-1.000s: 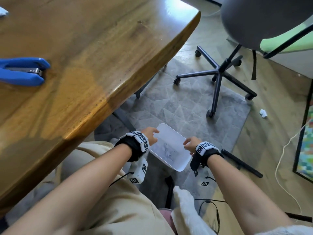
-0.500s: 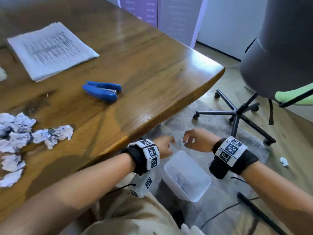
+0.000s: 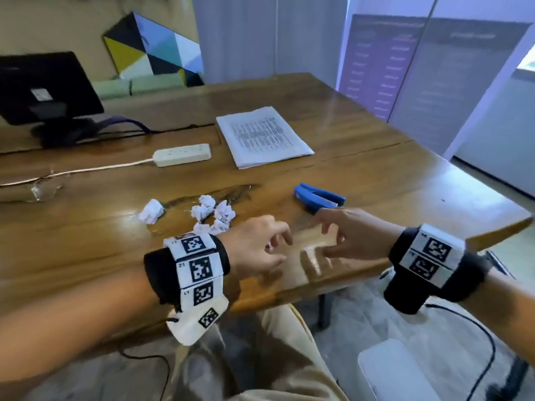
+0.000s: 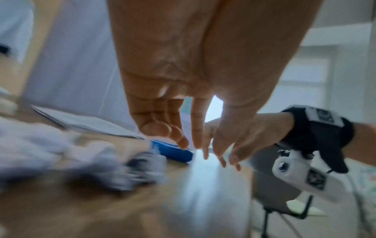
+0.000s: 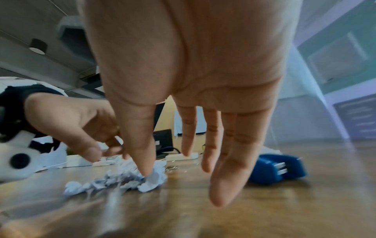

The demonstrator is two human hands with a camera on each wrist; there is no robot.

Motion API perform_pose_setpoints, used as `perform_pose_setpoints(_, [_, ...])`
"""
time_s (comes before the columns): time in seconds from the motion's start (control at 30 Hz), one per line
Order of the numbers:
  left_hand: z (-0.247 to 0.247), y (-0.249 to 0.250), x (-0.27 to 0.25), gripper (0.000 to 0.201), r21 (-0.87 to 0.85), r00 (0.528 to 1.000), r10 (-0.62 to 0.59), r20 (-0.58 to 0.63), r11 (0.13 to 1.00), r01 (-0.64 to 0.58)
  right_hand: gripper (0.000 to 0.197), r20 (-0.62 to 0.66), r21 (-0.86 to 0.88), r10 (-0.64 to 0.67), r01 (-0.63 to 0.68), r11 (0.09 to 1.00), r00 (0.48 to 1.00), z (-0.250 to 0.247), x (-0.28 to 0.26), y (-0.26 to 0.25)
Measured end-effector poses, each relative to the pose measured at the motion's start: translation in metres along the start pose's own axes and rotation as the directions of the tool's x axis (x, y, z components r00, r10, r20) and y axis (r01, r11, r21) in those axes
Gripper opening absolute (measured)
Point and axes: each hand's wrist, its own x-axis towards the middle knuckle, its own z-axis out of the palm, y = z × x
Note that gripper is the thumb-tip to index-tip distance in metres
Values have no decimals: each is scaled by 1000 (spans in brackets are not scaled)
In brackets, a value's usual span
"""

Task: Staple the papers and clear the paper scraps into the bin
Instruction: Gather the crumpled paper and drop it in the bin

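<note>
Scraps lie crumpled, white; left hand, right hand grips spread, empty.

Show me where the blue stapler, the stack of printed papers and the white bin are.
blue stapler (image 3: 318, 199), head view, on its top arm.
stack of printed papers (image 3: 263, 136), head view, middle of the top sheet.
white bin (image 3: 388, 369), head view, on its rim.

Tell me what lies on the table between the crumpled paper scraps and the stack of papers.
Bare wood only, in the head view: nothing sits between the scraps and the papers. The stapler lies off to the right.
</note>
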Motion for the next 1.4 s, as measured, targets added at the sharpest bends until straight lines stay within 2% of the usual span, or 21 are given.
perform_pose_setpoints(0.1, [-12, -45, -25, 34, 135, 976, -203, -81, 968, 213, 61, 69, -16, -44, 45, 999, 997, 12, 28, -26])
perform_pose_setpoints(0.2, [-18, -73, -43, 50, 111, 913, -408, -1, 907, 406, 72, 130, -24, -40, 43, 999, 991, 19, 53, -48])
perform_pose_setpoints(0.27, [-18, -83, -52, 64, 77, 887, -458, 65, 888, 453, 85, 145, 12, -38, 37, 999, 989, 23, 67, -61])
perform_pose_setpoints(0.33, [-13, -87, -57, 75, 83, 883, -457, 103, 889, 450, 93, 156, 47, -54, 47, 998, 986, 26, 78, -72])
perform_pose_setpoints(0.43, [-6, -90, -56, 84, 101, 900, -418, 128, 908, 407, 84, 159, 33, -79, 75, 997, 984, 28, 89, -88])
perform_pose_setpoints(0.6, [-8, -93, -48, 37, 78, 943, -331, 36, 942, 328, 44, 100, -42, -152, 156, 987, 983, 34, 101, -100])
perform_pose_setpoints(0.67, [-12, -96, -48, 22, 82, 950, -311, 12, 948, 309, 38, 89, -46, -149, 154, 987, 985, 31, 102, -101])
perform_pose_setpoints(0.87, [-39, -118, -57, 11, -78, 928, -330, -171, 944, 322, 30, 35, 117, -94, 90, 989, 995, 18, 114, -92])
perform_pose_setpoints(0.97, [-60, -133, -62, 15, -151, 898, -368, -240, 928, 340, 28, -13, 242, -57, 58, 969, 998, 5, 126, -94])
perform_pose_setpoints(1.07, [-76, -149, -61, 8, -109, 853, -423, -306, 905, 410, 28, -26, 283, -89, 93, 955, 996, -4, 139, -103])
perform_pose_setpoints(1.23, [-85, -170, -49, 22, -66, 789, -557, -259, 825, 561, 46, 20, 144, -66, 63, 988, 998, -1, 158, -124])
perform_pose_setpoints(1.3, [-83, -174, -44, 26, -51, 786, -578, -218, 811, 582, 73, 83, 95, -78, 70, 993, 993, 2, 164, -127])
perform_pose_setpoints(1.4, [-80, -177, -39, 29, -42, 788, -588, -183, 806, 591, 112, 224, 112, -88, 64, 992, 971, 7, 166, -132])
